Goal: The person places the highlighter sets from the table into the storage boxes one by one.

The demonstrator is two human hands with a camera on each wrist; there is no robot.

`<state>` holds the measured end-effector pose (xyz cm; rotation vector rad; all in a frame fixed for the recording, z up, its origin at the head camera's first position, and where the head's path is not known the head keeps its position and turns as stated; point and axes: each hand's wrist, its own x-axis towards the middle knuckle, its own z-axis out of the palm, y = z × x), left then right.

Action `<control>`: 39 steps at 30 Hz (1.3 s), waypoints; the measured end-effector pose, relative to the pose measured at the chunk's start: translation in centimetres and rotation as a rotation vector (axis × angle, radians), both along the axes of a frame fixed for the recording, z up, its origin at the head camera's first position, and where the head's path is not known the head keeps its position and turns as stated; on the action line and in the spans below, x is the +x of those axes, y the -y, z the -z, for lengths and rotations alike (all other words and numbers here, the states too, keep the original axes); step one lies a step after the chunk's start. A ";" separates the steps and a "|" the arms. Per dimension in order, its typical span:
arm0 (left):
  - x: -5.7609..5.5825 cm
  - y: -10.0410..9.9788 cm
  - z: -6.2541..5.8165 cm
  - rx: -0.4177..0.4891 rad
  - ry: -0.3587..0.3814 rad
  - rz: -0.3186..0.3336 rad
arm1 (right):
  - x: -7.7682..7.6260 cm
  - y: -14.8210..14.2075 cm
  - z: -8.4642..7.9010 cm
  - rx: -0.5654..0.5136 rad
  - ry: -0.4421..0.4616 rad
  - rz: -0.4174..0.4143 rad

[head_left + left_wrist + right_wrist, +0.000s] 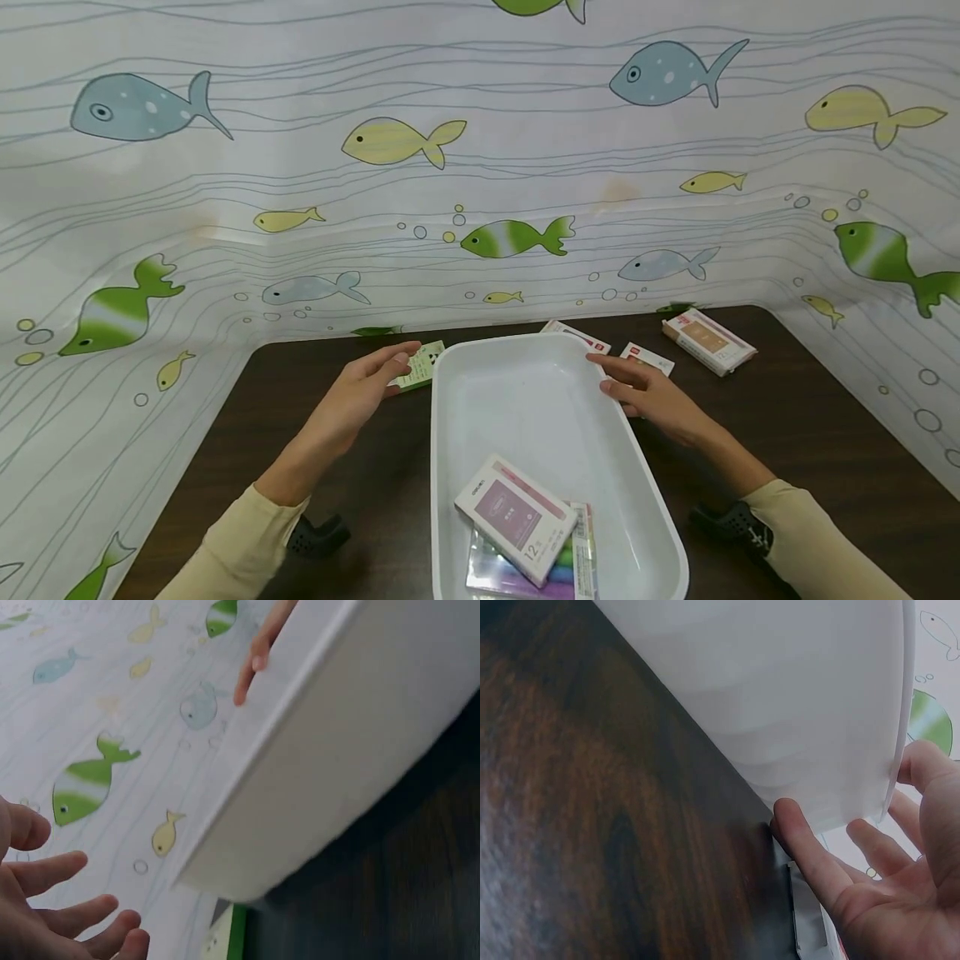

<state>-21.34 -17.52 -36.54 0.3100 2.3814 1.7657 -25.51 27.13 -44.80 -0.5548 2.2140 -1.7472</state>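
Note:
A white tray point(525, 400) lies lengthwise on the dark table. Inside its near end, a white box with a mauve panel point(517, 512) rests on a clear pack of coloured items point(583, 558), partly covering it. My left hand point(352, 396) hovers left of the tray, apart from its wall, fingers spread and holding nothing in the left wrist view. Behind that hand is a green printed card or pad point(422, 367), partly hidden. At the tray's far right side, my right hand point(660, 400) touches the rim and outer wall with loosely extended fingers point(802, 832).
Behind the tray lie a white-and-red box point(581, 335), partly hidden, and a smaller one point(648, 358) beside the right hand. A larger white box with an orange panel point(708, 340) sits at the back right. A fish-print sheet point(420, 192) rises around the table.

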 end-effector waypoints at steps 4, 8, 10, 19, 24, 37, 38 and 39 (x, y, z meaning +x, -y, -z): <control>-0.7 0.7 0.6 -0.015 -0.011 -0.033 | 0.0 -0.1 0.0 -0.005 0.007 -0.004; -1.6 1.6 1.1 -0.025 -0.035 -0.061 | -0.1 -0.1 -0.1 -0.014 0.010 -0.012; -2.0 1.9 1.3 -0.031 -0.048 -0.075 | -0.1 -0.1 -0.1 -0.015 0.013 -0.013; -4.2 3.4 3.0 -0.119 -0.067 -0.093 | -0.3 0.0 0.2 -0.027 0.014 -0.012; -5.4 3.9 4.4 -0.250 -0.094 -0.052 | -0.3 -0.1 0.1 -0.019 0.008 0.002; -6.8 4.9 7.5 -0.613 -0.315 0.055 | -0.4 -0.1 0.1 -0.014 0.017 0.009; -6.9 5.1 7.7 -0.613 -0.309 0.059 | -0.4 -0.1 0.0 -0.015 0.017 0.007; -7.0 5.2 7.9 -0.614 -0.303 0.063 | -0.4 -0.1 0.0 -0.016 0.019 0.008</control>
